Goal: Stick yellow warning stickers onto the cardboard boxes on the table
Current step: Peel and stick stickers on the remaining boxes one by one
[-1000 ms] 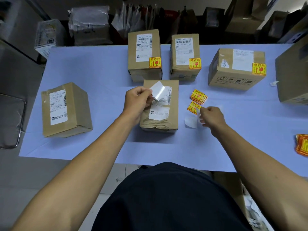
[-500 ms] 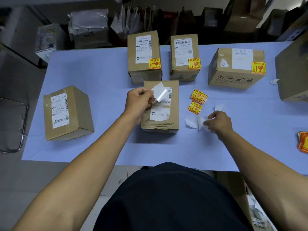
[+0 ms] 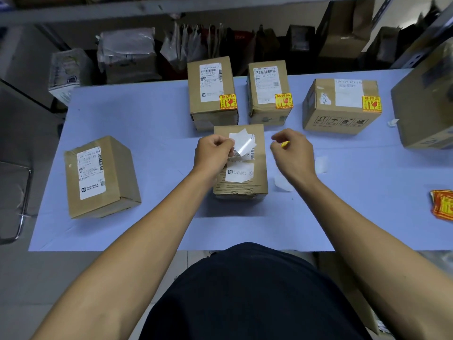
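Blue table (image 3: 147, 114): left hand (image 3: 212, 153) pinches backing sheet (image 3: 242, 143) over centre box (image 3: 241, 187); right hand (image 3: 293, 153) pinches flimsy, tacky yellow sticker (image 3: 285, 144); grip edges.

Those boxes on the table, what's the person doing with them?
A person is putting yellow warning stickers on cardboard boxes. Three boxes at the back already have one. The left hand pinches a white backing paper above the middle box, which has no sticker yet. The right hand holds something small and yellow, probably the next sticker. Another box on the left also shows no sticker. More stickers lie at the table's right edge.
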A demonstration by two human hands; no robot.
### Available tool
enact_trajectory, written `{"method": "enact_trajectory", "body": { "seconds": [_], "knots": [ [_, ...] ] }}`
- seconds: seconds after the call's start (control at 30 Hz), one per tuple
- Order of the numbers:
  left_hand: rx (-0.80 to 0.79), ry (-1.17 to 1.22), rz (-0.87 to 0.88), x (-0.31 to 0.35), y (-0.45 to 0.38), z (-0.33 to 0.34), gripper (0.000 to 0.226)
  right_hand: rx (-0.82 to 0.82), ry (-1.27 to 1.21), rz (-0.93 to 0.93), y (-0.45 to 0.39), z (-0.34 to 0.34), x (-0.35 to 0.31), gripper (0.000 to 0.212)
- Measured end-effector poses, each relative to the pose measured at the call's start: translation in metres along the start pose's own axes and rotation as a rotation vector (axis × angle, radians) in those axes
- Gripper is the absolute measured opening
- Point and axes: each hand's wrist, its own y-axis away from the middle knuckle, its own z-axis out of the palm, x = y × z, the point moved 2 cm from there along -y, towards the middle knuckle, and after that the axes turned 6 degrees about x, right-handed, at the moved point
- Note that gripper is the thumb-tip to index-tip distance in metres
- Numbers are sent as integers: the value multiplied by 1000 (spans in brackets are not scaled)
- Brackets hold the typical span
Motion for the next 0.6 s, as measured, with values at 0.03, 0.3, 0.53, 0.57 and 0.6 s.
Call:
{"method": "enact_trajectory", "body": {
  "seconds": [0.03, 0.3, 0.53, 0.57, 0.6],
  "knots": [
    [-10, 13, -7, 0, 1, 0, 16, -28, -35, -81, 4, 3, -14, 20],
    [-202, 331, -190, 3, 12, -3, 8, -146, -18, -291, 21, 26, -46, 13],
    [-370, 366, -245, -3, 14, -15, 11, -185, -164, -138, 22, 26, -49, 3],
    [-365, 367, -250, -4, 14, -16, 12, -186, -256, -27, 21, 25, -48, 8],
    [-334, 348, -245, -5, 12, -18, 13, -194, -386, 116, 21, 22, -47, 12]
  ]
}}
